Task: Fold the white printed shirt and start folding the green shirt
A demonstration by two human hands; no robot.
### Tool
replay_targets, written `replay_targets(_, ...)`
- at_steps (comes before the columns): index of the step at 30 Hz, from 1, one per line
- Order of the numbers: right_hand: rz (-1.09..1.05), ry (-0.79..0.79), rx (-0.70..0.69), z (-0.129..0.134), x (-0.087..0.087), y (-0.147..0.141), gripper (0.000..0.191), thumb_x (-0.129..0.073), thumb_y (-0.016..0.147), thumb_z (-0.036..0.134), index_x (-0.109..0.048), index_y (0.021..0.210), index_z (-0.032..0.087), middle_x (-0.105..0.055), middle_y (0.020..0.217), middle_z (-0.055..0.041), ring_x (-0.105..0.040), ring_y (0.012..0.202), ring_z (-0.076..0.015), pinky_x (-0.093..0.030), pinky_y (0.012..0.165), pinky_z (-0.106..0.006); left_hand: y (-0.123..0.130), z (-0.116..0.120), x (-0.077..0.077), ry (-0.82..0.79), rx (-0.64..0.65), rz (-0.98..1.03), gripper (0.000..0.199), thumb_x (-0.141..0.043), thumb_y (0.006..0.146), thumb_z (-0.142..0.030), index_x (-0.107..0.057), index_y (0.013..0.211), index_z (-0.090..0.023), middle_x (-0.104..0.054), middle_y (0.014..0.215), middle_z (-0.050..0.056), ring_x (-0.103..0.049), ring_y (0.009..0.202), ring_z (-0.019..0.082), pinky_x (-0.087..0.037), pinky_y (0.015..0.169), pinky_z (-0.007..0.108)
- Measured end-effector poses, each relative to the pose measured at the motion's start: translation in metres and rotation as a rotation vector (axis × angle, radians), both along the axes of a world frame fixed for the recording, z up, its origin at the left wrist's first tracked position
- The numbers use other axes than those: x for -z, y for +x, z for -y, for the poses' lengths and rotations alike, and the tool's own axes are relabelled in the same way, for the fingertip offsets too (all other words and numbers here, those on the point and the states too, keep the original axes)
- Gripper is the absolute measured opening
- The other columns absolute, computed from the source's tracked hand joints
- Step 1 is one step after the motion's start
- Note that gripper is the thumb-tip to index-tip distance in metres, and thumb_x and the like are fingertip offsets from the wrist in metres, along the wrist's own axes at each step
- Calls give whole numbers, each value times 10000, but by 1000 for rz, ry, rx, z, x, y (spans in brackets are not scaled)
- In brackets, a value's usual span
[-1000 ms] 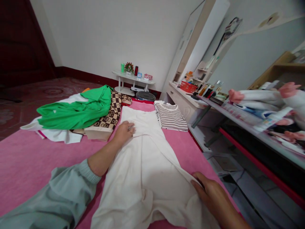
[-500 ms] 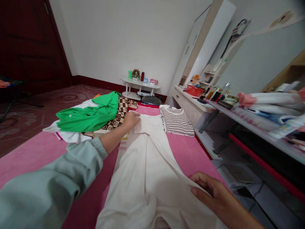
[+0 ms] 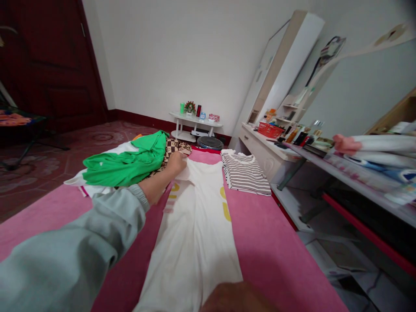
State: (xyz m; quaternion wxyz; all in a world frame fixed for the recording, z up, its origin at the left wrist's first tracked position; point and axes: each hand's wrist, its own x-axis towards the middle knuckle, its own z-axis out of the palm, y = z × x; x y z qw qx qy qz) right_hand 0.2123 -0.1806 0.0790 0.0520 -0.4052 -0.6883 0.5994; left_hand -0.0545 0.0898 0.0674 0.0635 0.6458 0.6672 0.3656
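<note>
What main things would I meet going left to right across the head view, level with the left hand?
Green shirt, left hand, white garment, striped shirt, white dresser.

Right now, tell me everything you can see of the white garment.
The white garment looks like thin, soft cloth, lying lengthwise and creased on the pink cover, with yellow print at its right edge and fainter marks at left. The left hand grips its far left corner; the right hand is at its near end, fingers hidden.
</note>
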Motion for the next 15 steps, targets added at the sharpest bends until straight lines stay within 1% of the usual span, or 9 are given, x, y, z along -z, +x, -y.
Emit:
replay_targets(2, 25, 136, 38, -20, -6, -5, 204, -632, 739, 321, -737, 879, 217, -704, 777, -18, -631, 728, -145, -451, 632, -206, -5, 2, 17, -7, -26, 12, 397, -560, 694, -65, -708, 1062, -82, -692, 1064, 155, -622, 1040, 269, -426, 968, 335)
replay_targets(4, 67, 372, 166, -51, -12, -12, 215, -576, 786, 273, -725, 917, 192, -704, 793, -33, -627, 722, -149, -458, 646, -229, -5, 3, 31, 0, -42, 27, 426, -552, 702, -61, -686, 1105, -88, -673, 1106, 155, -612, 1056, 256, -420, 978, 343)
replay_targets(5, 80, 519, 227, -69, -13, -16, 219, -564, 796, 254, -716, 939, 186, -704, 839, -46, -630, 768, -162, -469, 691, -251, -4, 3, 37, 8, -45, 36, 438, -552, 707, -62, -674, 1127, -95, -662, 1128, 153, -604, 1069, 249, -416, 986, 346)
replay_targets(7, 84, 809, 284, -108, -5, -24, 270, -565, 800, 219, -682, 1041, 187, -679, 1028, -75, -611, 949, -195, -460, 846, -308, 0, 4, 50, 28, -50, 59, 438, -570, 730, -94, -655, 1160, -106, -645, 1156, 150, -590, 1087, 241, -414, 993, 353)
replay_targets(9, 92, 1011, 317, -144, 12, -31, 342, -538, 825, 200, -627, 1155, 190, -609, 1207, -97, -543, 1119, -211, -403, 968, -347, 4, 5, 61, 42, -56, 89, 411, -593, 765, -167, -649, 1169, -120, -643, 1148, 143, -590, 1078, 238, -429, 978, 358)
replay_targets(10, 112, 1055, 328, -159, 22, -34, 333, -520, 841, 199, -623, 1158, 191, -599, 1223, -99, -529, 1140, -210, -393, 979, -350, 5, 7, 66, 53, -58, 109, 394, -599, 778, -202, -653, 1162, -131, -648, 1132, 135, -592, 1069, 236, -436, 970, 359)
replay_targets(12, 168, 1070, 335, -182, 41, -36, 262, -494, 867, 202, -652, 1076, 193, -635, 1142, -88, -554, 1088, -200, -409, 935, -327, 8, 10, 73, 74, -60, 138, 362, -603, 785, -233, -667, 1134, -159, -655, 1085, 112, -594, 1050, 232, -443, 961, 357)
replay_targets(14, 243, 1065, 333, -197, 52, -37, 208, -474, 893, 227, -676, 931, 197, -669, 997, -63, -590, 974, -182, -419, 854, -286, 10, 14, 75, 85, -70, 132, 352, -599, 776, -210, -675, 1119, -201, -634, 1101, 95, -588, 1050, 231, -445, 956, 351)
replay_targets(15, 293, 1071, 331, -203, 54, -37, 227, -459, 908, 253, -675, 868, 198, -672, 946, -54, -599, 923, -174, -414, 813, -269, 11, 16, 75, 80, -76, 111, 356, -593, 770, -191, -678, 1114, -222, -616, 1133, 91, -586, 1048, 233, -450, 945, 348)
